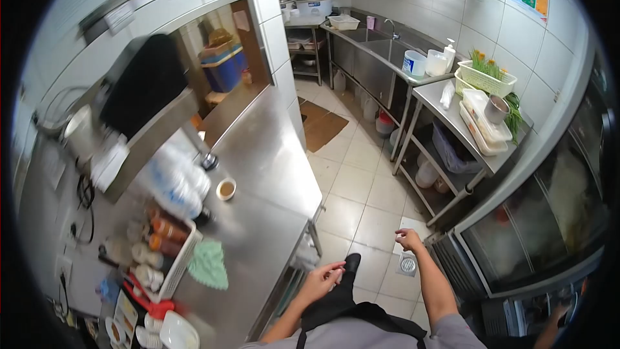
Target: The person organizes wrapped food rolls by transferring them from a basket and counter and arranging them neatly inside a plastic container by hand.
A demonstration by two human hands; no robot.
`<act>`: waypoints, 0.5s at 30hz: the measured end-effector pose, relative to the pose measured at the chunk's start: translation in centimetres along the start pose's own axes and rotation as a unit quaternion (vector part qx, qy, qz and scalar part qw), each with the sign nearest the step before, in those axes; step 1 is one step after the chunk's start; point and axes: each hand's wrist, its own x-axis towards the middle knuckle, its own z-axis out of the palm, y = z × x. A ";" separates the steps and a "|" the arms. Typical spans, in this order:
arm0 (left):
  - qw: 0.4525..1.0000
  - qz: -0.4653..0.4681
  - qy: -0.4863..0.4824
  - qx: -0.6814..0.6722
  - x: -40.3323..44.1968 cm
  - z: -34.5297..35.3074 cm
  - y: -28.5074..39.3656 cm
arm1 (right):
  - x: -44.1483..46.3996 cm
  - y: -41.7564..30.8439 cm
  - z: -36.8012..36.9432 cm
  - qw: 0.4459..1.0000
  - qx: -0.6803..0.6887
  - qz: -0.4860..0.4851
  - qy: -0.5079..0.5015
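My left hand (321, 282) is in front of my body, beside the steel counter's front edge and over my dark trouser leg. Its fingers are curled together; whatever may lie inside them is hidden. Out to the right, my right hand (408, 240) hangs above the tiled floor near a round drain (407, 264). Its fingers are loosely closed and no object shows in them. On the steel counter (271, 174) to my left are a small cup of brown liquid (226, 189), a green cloth (208, 265) and a white basket (174, 262) of sauce bottles.
A floor aisle (342, 207) leads to a cardboard sheet (321, 124) and a steel sink (381, 52). On the right stand a shelved steel table (475, 130) with containers and greens, and a glass-door fridge (536, 213). Another forearm (551, 328) shows at lower right.
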 end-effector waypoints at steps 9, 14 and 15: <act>0.998 0.049 -0.036 0.007 31.7 -2.6 6.9 | 9.1 5.3 -7.9 0.913 -0.074 0.383 -0.119; 0.988 0.075 -0.062 0.122 45.9 -5.2 9.2 | 9.7 14.5 -9.3 0.909 -0.193 0.360 -0.079; 0.982 0.088 -0.062 0.158 49.1 -5.5 8.9 | 12.2 13.9 -10.2 0.902 -0.188 0.381 -0.077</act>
